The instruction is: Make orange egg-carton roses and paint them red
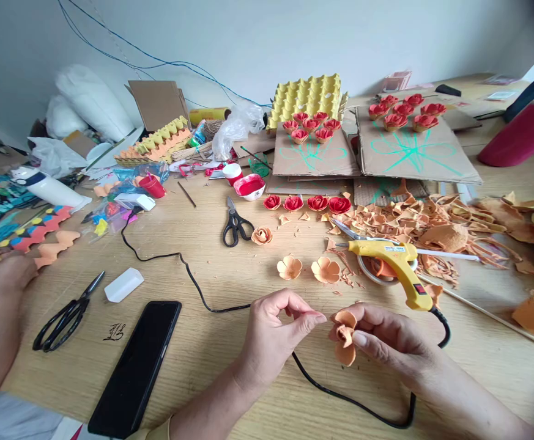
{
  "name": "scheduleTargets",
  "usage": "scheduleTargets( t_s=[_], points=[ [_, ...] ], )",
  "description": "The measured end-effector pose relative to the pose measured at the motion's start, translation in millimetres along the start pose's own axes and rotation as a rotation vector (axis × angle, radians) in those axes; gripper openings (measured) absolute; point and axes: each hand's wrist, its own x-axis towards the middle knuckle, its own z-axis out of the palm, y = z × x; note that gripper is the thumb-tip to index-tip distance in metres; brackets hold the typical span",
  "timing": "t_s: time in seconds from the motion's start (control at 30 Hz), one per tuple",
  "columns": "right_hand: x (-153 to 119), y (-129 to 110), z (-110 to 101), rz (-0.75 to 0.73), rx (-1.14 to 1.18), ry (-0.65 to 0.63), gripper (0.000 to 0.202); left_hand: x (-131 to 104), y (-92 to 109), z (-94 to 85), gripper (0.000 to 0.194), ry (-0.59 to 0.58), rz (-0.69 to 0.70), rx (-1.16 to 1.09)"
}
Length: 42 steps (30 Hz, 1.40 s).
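Note:
My right hand (386, 342) holds an orange flower (345, 342) with curved petals and a rolled centre, pinched between thumb and fingers. Just left of the flower, my left hand (280, 330) has its thumb and index fingertips pressed together; whatever they may hold is too small to make out. Behind my hands lie two open orange flowers (289, 267) and a fuller orange rose (262, 236). A yellow glue gun (390, 256) rests above my right hand, its black cable passing under my hands.
Black-handled scissors (235, 229), a black phone (136, 366) and a second pair of scissors (67, 318) lie on the table (156, 281). Orange scraps (445, 235) pile at right. Red roses (317, 203) stand near cardboard (312, 156). Another person's hand (7, 272) is at far left.

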Motion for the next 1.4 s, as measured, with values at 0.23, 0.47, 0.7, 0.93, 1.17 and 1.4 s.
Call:
scheduleTargets(
  t_s=[0.23,0.47,0.7,0.93,1.17,1.4],
  points=[
    [-0.7,-2.1,-1.3,0.027,-0.037,-0.004,0.036,-1.9,4.7,-2.1,0.052,-0.044,0.059,0.043],
    [-0.7,-0.1,1.1,0.009,0.009,0.021,0.034,-1.5,0.0,0.1,0.013,-0.019,0.087,0.022],
    [0.0,3.9,-1.1,0.003,0.041,0.007,0.031,-1.8,-0.6,0.6,0.018,0.066,0.069,0.032],
    [-0.6,-1.5,0.4,0.017,0.043,-0.005,0.031,-1.2,2.7,-1.1,0.033,-0.061,0.006,-0.001],
    [-0.6,-2.3,-0.1,0.026,0.025,0.001,0.031,-1.7,6.0,-1.6,0.041,-0.059,-0.056,-0.109],
    [0.1,-2.0,0.4,0.027,0.020,0.001,0.034,-1.6,3.9,-0.9,0.036,-0.060,-0.070,-0.105]
  ],
)
